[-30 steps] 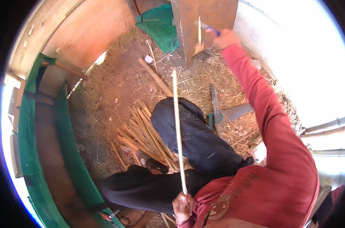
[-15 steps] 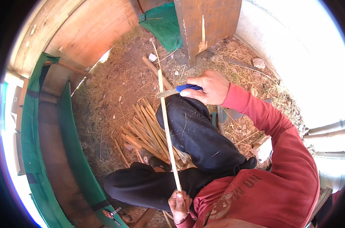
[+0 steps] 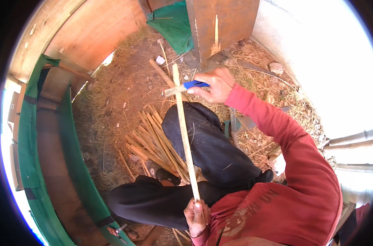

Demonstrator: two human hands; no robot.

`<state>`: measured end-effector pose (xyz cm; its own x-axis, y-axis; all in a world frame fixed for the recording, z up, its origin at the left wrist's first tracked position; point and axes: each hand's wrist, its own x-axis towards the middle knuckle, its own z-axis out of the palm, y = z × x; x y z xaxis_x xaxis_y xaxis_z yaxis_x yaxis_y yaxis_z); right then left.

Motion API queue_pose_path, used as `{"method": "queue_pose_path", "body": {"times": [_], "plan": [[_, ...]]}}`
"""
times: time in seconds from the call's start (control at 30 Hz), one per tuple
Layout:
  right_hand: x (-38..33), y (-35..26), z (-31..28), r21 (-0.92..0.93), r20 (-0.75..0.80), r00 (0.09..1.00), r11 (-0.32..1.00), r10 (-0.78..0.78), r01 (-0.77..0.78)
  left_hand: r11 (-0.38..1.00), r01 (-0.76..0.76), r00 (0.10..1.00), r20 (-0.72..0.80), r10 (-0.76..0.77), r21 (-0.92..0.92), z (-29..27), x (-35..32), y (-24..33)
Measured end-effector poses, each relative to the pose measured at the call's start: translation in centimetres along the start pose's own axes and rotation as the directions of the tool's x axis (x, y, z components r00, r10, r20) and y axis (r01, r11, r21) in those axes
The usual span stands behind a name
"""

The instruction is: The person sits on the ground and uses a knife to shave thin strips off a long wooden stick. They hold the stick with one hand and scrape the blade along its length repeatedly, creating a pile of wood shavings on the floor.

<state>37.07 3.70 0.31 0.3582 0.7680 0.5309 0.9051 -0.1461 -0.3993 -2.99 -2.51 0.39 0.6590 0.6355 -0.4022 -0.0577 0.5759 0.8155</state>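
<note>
My left hand (image 3: 197, 216), low in the picture close to my body, is closed round the near end of a long pale wooden stick (image 3: 185, 133). From there the stick runs up and away over my lap, past my bent knee. In my right hand (image 3: 216, 85) is a blue-handled knife (image 3: 194, 84). Its flat, greyish blade lies across the stick near the far end and seems to touch it. Beneath the stick, a bundle of split wooden strips (image 3: 153, 141) rests on the ground beside my foot.
A round wooden pole (image 3: 162, 73) lies on the straw-strewn dirt beyond my knee. Right of the knee is a wooden-handled tool (image 3: 234, 127). A green-edged wooden bench-like frame (image 3: 51, 164) curves along the left. A brown wooden panel (image 3: 223, 24) stands ahead, a pale wall (image 3: 313, 49) at right.
My right hand and the knife have shifted slightly left and up along the stick. The stick's far end has risen a little. My left hand keeps its hold.
</note>
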Motion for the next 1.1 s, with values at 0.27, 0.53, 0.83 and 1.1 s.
{"method": "queue_pose_path", "body": {"times": [0.27,0.53,0.83,1.1], "plan": [[3.7,10.8,-3.8,-0.105,-0.096,0.864,0.858,0.494,-0.502,0.999,0.036,0.994,0.100,-0.039,0.035,-1.8,-0.7,-1.9],[-2.5,1.8,-3.0,0.262,0.183,0.983,0.963,0.016,-0.065,0.996,0.072,0.994,0.089,-0.068,-0.045,-1.5,-0.6,-2.0],[-0.9,5.6,-1.3,-0.154,-0.111,0.944,0.933,0.312,-0.326,0.965,0.102,0.989,0.128,-0.073,-0.241,-2.0,-1.4,-3.2],[0.6,6.1,-4.1,0.208,0.044,0.930,0.907,0.365,-0.366,0.872,0.256,0.950,0.275,-0.147,-0.417,-3.3,-1.3,-3.5]]}}
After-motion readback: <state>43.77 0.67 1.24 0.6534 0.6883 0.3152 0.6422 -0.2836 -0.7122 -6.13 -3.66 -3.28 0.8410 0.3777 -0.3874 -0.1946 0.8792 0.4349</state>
